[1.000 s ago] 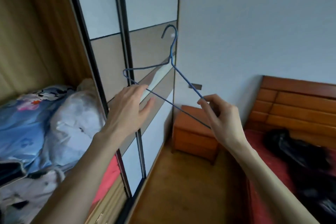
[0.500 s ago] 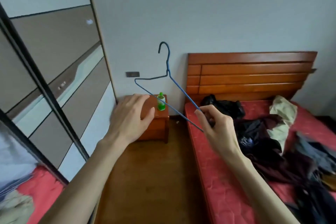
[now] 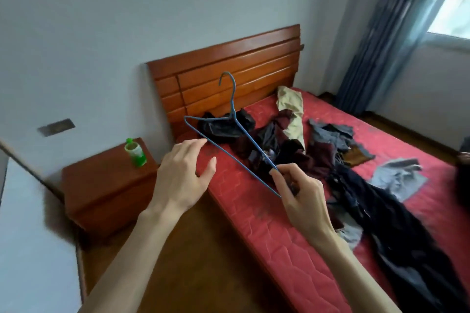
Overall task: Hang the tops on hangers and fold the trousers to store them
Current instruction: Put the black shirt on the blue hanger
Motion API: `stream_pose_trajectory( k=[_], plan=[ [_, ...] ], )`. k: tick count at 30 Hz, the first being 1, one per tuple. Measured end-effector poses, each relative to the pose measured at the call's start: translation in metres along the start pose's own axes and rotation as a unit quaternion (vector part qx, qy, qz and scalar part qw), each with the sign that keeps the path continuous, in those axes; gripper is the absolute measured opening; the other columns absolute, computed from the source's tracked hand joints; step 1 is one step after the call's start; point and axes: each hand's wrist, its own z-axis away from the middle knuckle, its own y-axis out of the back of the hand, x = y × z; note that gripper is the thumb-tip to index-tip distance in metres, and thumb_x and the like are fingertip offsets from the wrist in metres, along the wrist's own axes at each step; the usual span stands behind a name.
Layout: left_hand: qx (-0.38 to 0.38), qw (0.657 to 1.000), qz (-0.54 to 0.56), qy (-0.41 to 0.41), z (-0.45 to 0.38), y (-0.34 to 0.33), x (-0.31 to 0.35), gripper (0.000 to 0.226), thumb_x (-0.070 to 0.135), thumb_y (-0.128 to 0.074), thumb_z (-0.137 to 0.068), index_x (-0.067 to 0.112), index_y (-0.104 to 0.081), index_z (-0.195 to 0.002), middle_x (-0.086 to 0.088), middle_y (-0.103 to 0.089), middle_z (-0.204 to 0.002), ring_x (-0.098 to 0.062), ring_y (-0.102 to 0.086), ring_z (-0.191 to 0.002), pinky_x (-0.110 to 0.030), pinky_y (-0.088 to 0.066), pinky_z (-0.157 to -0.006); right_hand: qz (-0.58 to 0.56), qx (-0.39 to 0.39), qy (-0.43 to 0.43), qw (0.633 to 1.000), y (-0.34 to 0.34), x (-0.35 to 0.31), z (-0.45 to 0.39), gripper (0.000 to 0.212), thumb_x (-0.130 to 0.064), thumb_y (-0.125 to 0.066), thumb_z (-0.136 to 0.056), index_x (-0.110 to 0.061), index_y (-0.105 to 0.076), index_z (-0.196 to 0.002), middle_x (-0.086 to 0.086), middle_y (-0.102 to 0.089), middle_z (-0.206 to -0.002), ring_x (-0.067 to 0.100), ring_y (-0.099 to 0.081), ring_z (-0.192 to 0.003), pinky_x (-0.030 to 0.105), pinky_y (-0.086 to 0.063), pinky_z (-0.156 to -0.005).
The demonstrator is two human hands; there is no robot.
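A thin blue wire hanger [image 3: 232, 112] is held up in front of me, hook pointing up. My right hand [image 3: 302, 195] pinches its right end between thumb and fingers. My left hand [image 3: 183, 175] hovers with spread fingers by the hanger's bottom wire, fingertips at or just touching it. Behind the hanger, a heap of clothes [image 3: 292, 145] lies on the red mattress [image 3: 267, 234]: dark maroon and black pieces, a beige garment [image 3: 292, 109], grey pieces [image 3: 396, 178] and a long black garment [image 3: 396, 223] trailing toward me.
A wooden headboard [image 3: 229, 68] stands against the wall. A wooden nightstand [image 3: 106, 185] with a green bottle [image 3: 135, 152] sits left of the bed. Wooden floor [image 3: 203, 262] lies between me and the bed. A blue curtain [image 3: 396, 33] and window are at the right.
My view has swung right from the wardrobe doors to the bed. Both hands keep the same pose on the hanger, which has travelled with them.
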Motion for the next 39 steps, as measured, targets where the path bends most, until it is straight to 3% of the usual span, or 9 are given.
stream_pose_trajectory(
  k=[6,10,15,19,26,33,36,39],
  plan=[
    [-0.047,0.994,0.073,-0.073,-0.041,-0.05,0.004,0.05,0.044,-0.058,-0.101,0.016,-0.057,-0.143,0.001,-0.063,-0.138,-0.016,-0.054,-0.13,-0.039,-0.044,-0.107,0.054,0.108,-0.076,0.99,0.014,0.025,0.022,0.012,-0.045,-0.059,-0.103,-0.036,-0.064,-0.099,-0.003,-0.055,-0.064,0.013,-0.047,-0.048,0.037,-0.043,-0.048],
    [-0.082,0.984,0.111,-0.112,-0.059,-0.086,0.021,0.05,0.042,-0.06,-0.101,0.016,-0.056,-0.144,0.001,-0.062,-0.139,-0.017,-0.053,-0.132,-0.039,-0.044,-0.109,0.076,0.164,-0.119,0.976,0.033,0.033,0.042,0.011,-0.042,-0.059,-0.103,-0.035,-0.065,-0.098,-0.004,-0.062,-0.068,0.007,-0.049,-0.051,0.018,-0.038,-0.052],
    [-0.11,0.97,0.143,-0.16,-0.073,-0.129,0.065,0.048,0.04,-0.063,-0.1,0.016,-0.058,-0.141,0.0,-0.064,-0.134,-0.019,-0.055,-0.127,-0.041,-0.049,-0.102,0.095,0.223,-0.177,0.954,0.063,0.047,0.065,0.008,-0.037,-0.062,-0.103,-0.033,-0.067,-0.099,-0.005,-0.059,-0.065,0.008,-0.047,-0.05,0.024,-0.041,-0.05],
    [-0.132,0.96,0.158,-0.191,-0.076,-0.163,0.107,0.047,0.04,-0.063,-0.099,0.017,-0.059,-0.139,0.001,-0.065,-0.132,-0.019,-0.057,-0.125,-0.043,-0.049,-0.102,0.101,0.27,-0.2,0.936,0.09,0.06,0.078,0.008,-0.038,-0.062,-0.101,-0.034,-0.068,-0.099,-0.006,-0.064,-0.069,0.008,-0.049,-0.05,0.019,-0.04,-0.049],
    [-0.17,0.944,0.165,-0.232,-0.087,-0.218,0.179,0.046,0.042,-0.062,-0.098,0.019,-0.06,-0.138,0.001,-0.065,-0.131,-0.022,-0.058,-0.124,-0.044,-0.05,-0.101,0.125,0.327,-0.227,0.909,0.143,0.1,0.083,0.007,-0.032,-0.061,-0.101,-0.031,-0.068,-0.1,-0.001,-0.062,-0.067,0.018,-0.051,-0.051,0.026,-0.041,-0.048],
    [-0.181,0.944,0.145,-0.236,-0.109,-0.265,0.238,0.051,0.048,-0.053,-0.095,0.018,-0.06,-0.135,-0.001,-0.066,-0.13,-0.024,-0.058,-0.123,-0.046,-0.05,-0.101,0.109,0.368,-0.234,0.893,0.188,0.146,0.065,0.009,-0.032,-0.06,-0.102,-0.037,-0.068,-0.101,0.007,-0.065,-0.07,0.032,-0.059,-0.062,0.042,-0.046,-0.058],
    [-0.188,0.943,0.148,-0.232,-0.117,-0.288,0.256,0.05,0.048,-0.054,-0.096,0.018,-0.06,-0.136,0.0,-0.065,-0.13,-0.023,-0.058,-0.123,-0.046,-0.05,-0.101,0.097,0.37,-0.231,0.894,0.203,0.162,0.069,0.007,-0.038,-0.059,-0.105,-0.037,-0.067,-0.105,0.003,-0.054,-0.059,0.025,-0.047,-0.05,0.039,-0.038,-0.046],
    [-0.203,0.938,0.152,-0.236,-0.12,-0.311,0.268,0.046,0.042,-0.06,-0.099,0.017,-0.06,-0.137,-0.001,-0.065,-0.132,-0.024,-0.057,-0.124,-0.046,-0.049,-0.102,0.071,0.323,-0.253,0.909,0.214,0.182,0.065,0.016,-0.041,-0.064,-0.103,-0.033,-0.066,-0.117,0.003,-0.046,-0.06,0.009,-0.04,-0.051,0.024,-0.036,-0.047]
  ],
)
